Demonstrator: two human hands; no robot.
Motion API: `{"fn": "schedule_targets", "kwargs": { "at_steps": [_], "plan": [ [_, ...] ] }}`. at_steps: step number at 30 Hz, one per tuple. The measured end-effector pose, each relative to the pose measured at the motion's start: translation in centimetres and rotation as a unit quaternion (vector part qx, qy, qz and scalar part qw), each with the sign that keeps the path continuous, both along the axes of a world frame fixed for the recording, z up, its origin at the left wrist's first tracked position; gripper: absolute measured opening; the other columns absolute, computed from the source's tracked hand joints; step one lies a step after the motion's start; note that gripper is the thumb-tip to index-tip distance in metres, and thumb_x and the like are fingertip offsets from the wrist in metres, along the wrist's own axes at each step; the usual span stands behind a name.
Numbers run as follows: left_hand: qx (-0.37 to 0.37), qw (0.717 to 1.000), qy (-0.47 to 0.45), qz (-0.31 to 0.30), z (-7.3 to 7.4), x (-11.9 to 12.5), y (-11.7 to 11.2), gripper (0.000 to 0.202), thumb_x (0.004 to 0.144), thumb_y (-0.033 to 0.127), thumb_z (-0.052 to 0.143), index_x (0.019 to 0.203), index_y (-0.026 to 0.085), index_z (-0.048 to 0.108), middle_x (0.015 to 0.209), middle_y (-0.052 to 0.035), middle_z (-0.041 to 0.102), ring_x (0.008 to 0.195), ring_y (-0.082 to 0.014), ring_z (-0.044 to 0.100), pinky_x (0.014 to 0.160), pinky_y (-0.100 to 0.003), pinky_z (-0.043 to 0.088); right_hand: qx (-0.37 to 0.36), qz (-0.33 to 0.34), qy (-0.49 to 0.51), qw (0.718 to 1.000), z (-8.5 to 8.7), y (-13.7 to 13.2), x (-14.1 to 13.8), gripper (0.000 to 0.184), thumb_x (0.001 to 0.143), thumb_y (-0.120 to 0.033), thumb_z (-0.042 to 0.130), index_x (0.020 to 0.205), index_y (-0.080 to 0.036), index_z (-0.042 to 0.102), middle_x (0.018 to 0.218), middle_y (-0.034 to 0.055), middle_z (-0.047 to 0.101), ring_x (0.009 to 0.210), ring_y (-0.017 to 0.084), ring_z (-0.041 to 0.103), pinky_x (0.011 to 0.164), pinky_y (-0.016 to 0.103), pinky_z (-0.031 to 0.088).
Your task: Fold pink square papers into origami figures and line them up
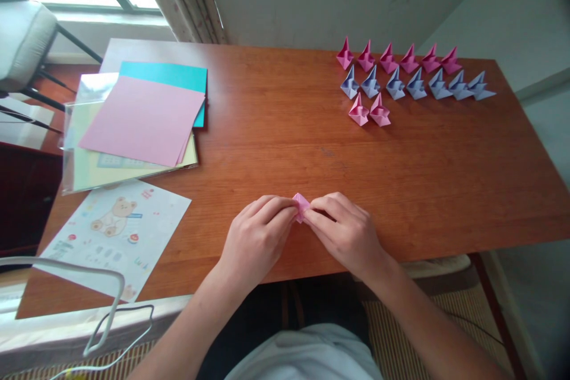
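A small folded piece of pink paper (301, 206) is between my two hands, just above the front part of the wooden table. My left hand (260, 234) pinches its left side, with thumb and fingers pressed together. On the opposite side, my right hand (347, 234) is closed on the paper's right edge. The fingertips cover both sides of the paper, so only its middle and upper point show. Beyond my hands stand two finished light pink origami pieces (358, 111), pointed and boat-like.
Behind the light pink pair run a row of lavender origami (395, 84) and a row of dark pink origami (389, 59). At left lie pink sheets (142, 119), turquoise paper (169, 71) and a bear-printed sheet (116, 237). A white tube-like bar (80, 264) crosses the table's left front corner.
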State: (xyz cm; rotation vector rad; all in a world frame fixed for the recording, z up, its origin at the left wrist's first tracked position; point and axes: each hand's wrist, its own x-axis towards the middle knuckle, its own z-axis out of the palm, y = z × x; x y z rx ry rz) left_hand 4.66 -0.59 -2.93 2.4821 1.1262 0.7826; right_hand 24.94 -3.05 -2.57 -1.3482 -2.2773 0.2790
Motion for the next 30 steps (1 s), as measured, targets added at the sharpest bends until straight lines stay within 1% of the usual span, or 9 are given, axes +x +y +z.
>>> {"fn": "schedule_targets", "kwargs": {
  "at_steps": [3,8,12,15,19,24,30],
  "plan": [
    [-0.002,1.000,-0.014,0.002,0.0,0.2,0.1,0.012,0.094,0.010,0.060,0.102,0.016,0.068,0.103,-0.0055,0.074,0.091,-0.0188,0.066,0.084,-0.032,0.056,-0.014,-0.027,0.027,0.999,-0.1,-0.1,-0.3,0.013,0.098,-0.019,0.062,0.098,-0.022,0.075,0.095,0.0034,0.072,0.087,0.018,0.061,0.078,0.030,0.049],
    [-0.026,0.999,-0.025,0.037,0.3,0.6,-0.1,0.009,0.096,0.016,0.060,0.097,0.018,0.069,0.104,-0.0051,0.074,0.091,-0.0195,0.067,0.082,-0.034,0.057,-0.067,-0.081,0.106,0.989,-0.2,0.2,-0.7,0.010,0.096,-0.023,0.065,0.093,-0.023,0.075,0.092,0.0030,0.071,0.086,0.017,0.061,0.080,0.030,0.051],
    [-0.036,0.997,-0.016,0.070,0.4,0.9,-0.4,0.008,0.095,0.018,0.062,0.098,0.020,0.070,0.103,-0.0026,0.076,0.091,-0.0203,0.067,0.083,-0.036,0.056,-0.097,-0.107,0.123,0.982,0.0,0.7,-1.0,0.009,0.094,-0.021,0.068,0.088,-0.022,0.075,0.088,0.0026,0.070,0.085,0.018,0.061,0.081,0.031,0.051],
    [-0.052,0.994,-0.031,0.089,0.3,1.1,-0.5,0.007,0.095,0.018,0.063,0.094,0.020,0.070,0.100,-0.0013,0.076,0.090,-0.0191,0.067,0.082,-0.034,0.055,-0.115,-0.125,0.126,0.978,0.2,0.8,-1.2,0.007,0.092,-0.020,0.070,0.086,-0.021,0.074,0.087,0.0025,0.070,0.085,0.018,0.062,0.081,0.031,0.051],
    [-0.063,0.991,-0.044,0.113,0.3,1.5,-0.5,0.009,0.095,0.017,0.063,0.094,0.021,0.071,0.100,0.0000,0.077,0.088,-0.0173,0.069,0.082,-0.031,0.055,-0.124,-0.138,0.116,0.976,0.3,0.8,-1.4,0.006,0.093,-0.021,0.069,0.090,-0.021,0.073,0.088,0.0025,0.070,0.086,0.019,0.062,0.082,0.032,0.050],
    [-0.049,0.987,-0.051,0.142,0.4,1.5,-0.6,0.008,0.094,0.017,0.064,0.096,0.021,0.071,0.098,-0.0003,0.077,0.086,-0.0159,0.070,0.077,-0.027,0.054,-0.119,-0.150,0.110,0.975,0.3,0.6,-1.8,0.008,0.095,-0.023,0.066,0.097,-0.020,0.073,0.090,0.0036,0.071,0.086,0.020,0.062,0.083,0.033,0.049],
    [-0.050,0.988,-0.071,0.131,0.1,1.4,-0.9,0.008,0.093,0.015,0.065,0.096,0.020,0.071,0.094,-0.0005,0.077,0.084,-0.0149,0.069,0.081,-0.026,0.053,-0.112,-0.159,0.125,0.973,0.3,0.3,-2.0,0.011,0.096,-0.022,0.065,0.095,-0.021,0.076,0.086,0.0037,0.069,0.085,0.019,0.061,0.080,0.032,0.049]
  ]
}}
